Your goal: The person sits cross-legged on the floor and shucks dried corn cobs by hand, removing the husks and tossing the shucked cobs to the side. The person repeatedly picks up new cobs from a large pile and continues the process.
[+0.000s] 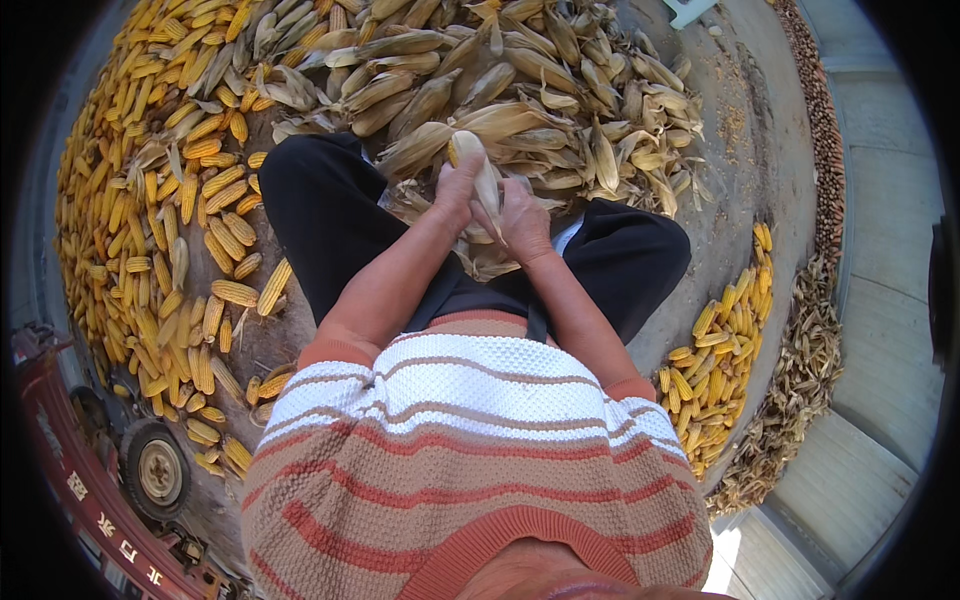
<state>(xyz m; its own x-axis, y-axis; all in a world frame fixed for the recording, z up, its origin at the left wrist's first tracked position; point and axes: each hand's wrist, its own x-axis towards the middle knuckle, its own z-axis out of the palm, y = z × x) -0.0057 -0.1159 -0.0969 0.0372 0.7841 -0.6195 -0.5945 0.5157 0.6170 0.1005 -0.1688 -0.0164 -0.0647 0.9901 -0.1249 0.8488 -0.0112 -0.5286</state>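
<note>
My left hand [454,189] is closed around a corn ear [487,180] between my spread knees. Pale husk covers most of this ear, while a strip of yellow kernels shows near its upper left side. Against the ear's lower part, my right hand [523,221] grips the husk, its fingertips partly hidden. Just beyond both hands lies a heap of dry, unhusked corn ears [427,101]. Loose husks [480,259] lie beneath my wrists, between my legs.
Husked yellow ears [142,247] spread widely on the left. A smaller pile of husked ears [712,367] sits at the right, before a strip of dry husks [795,390] along the wall panels [892,217]. A red vehicle [97,517] with a wheel [156,469] stands lower left.
</note>
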